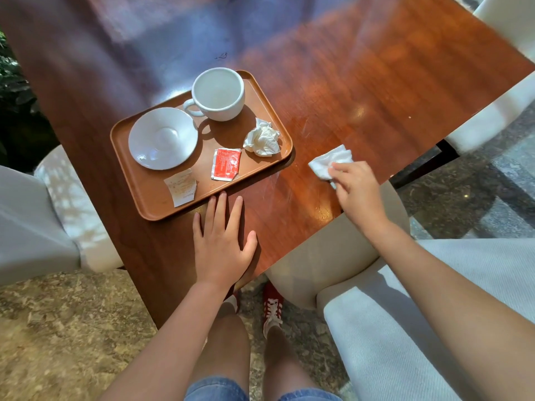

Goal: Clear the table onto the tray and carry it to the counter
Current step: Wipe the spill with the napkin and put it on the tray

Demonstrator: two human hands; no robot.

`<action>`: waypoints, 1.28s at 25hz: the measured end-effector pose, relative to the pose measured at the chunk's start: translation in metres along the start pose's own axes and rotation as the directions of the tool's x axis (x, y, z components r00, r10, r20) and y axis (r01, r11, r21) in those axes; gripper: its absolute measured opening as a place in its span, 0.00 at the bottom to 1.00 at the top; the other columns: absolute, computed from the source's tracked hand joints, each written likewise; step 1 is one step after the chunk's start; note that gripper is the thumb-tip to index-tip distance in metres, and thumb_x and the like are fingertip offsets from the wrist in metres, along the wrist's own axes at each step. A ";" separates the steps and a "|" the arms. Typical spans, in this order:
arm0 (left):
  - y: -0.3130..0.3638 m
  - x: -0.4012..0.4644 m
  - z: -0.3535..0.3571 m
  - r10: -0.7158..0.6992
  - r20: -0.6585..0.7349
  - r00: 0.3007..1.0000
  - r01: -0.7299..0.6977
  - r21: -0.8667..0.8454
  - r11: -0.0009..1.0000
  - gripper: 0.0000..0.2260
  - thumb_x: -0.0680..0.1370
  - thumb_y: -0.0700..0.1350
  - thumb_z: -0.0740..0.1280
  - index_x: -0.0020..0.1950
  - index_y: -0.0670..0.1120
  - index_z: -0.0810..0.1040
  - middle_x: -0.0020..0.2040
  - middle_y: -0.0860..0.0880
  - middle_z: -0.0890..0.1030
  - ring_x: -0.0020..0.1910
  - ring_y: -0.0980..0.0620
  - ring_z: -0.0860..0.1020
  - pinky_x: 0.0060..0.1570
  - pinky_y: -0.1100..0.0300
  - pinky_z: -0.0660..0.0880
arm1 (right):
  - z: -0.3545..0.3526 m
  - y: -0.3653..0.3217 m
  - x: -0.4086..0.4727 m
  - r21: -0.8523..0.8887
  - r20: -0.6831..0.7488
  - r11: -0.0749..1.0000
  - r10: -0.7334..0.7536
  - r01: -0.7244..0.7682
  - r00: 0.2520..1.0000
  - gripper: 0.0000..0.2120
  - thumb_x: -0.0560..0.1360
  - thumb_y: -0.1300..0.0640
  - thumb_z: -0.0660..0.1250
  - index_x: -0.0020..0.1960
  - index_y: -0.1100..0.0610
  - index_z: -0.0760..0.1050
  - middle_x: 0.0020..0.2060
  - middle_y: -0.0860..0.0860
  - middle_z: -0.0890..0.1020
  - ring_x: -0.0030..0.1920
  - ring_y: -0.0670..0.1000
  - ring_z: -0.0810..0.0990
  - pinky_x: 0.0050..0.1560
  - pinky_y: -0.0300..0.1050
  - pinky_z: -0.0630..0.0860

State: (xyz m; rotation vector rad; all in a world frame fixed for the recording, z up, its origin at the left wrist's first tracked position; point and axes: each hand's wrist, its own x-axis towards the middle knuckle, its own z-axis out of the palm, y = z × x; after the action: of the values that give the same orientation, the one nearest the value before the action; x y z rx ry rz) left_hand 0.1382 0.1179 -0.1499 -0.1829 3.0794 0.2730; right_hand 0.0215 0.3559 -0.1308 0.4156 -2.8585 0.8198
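The right hand presses down on a white napkin, its fingers curled over the near part of the cloth so that the napkin lies pinned against the wooden table. This napkin sits just off the right end of the tray, apart from it, close to the table's near edge.

The left hand lies flat on the table with the fingers spread wide and holding nothing. Its fingertips reach the near rim of the tray; whether they touch it cannot be told.

The tray is a brown rounded rectangle resting on the table at an angle. On its far right part stands a white cup, upright and empty, with the handle turned toward the tray's left side. Beside the cup, on the left part of the tray, rests a white saucer, also empty. Toward the tray's right end lies a crumpled tissue. Near the middle of the tray's near side lies a red packet, torn open and flat. To the left of that, by the near rim, is a pale torn wrapper, also flat.

Pale upholstered chairs stand around the table. The person's red shoes show on the stone floor below the table's near corner.
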 end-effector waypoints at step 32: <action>0.001 -0.001 -0.007 0.009 0.013 1.000 -0.009 -0.019 1.000 0.29 0.75 0.58 0.55 0.74 0.50 0.59 0.75 0.43 0.61 0.74 0.43 0.56 0.70 0.41 0.52 | 0.004 -0.067 -0.061 0.201 0.379 0.921 -0.388 0.334 0.840 0.03 0.70 0.68 0.70 0.44 0.65 0.79 0.40 0.58 0.83 0.42 0.60 0.79 0.43 0.51 0.79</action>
State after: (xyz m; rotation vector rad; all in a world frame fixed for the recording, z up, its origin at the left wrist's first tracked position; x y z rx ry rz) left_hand 0.1388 0.1175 -0.1426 -0.1677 3.0661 0.3024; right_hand 0.0991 0.3126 -0.1137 1.2443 -2.9376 0.9310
